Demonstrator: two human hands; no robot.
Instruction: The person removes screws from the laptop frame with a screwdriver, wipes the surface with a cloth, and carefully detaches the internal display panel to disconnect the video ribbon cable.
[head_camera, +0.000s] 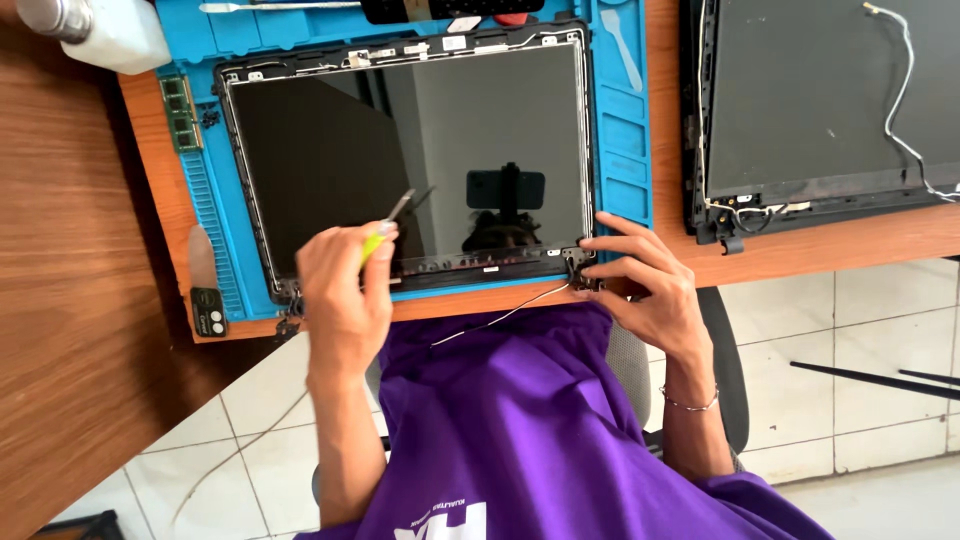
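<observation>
Both hands worked the laptop screen panel (405, 160): my left hand (345, 290) gripped the screwdriver (385, 228), held upright, while my open right hand (640, 285) steadied the mat's near-right hinge (577, 262).

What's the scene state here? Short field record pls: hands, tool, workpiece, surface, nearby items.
left hand: grips a yellow-handled screwdriver, tip over the screen's lower edge
right hand: fingers rest on the lower right hinge, holds nothing
workpiece: laptop screen assembly, bezel off, glass up
surface: blue repair mat on wooden desk
loose wire: thin cable trails from the hinge over the purple shirt
nearby: memory module at mat's left; second screen lid to the right
</observation>
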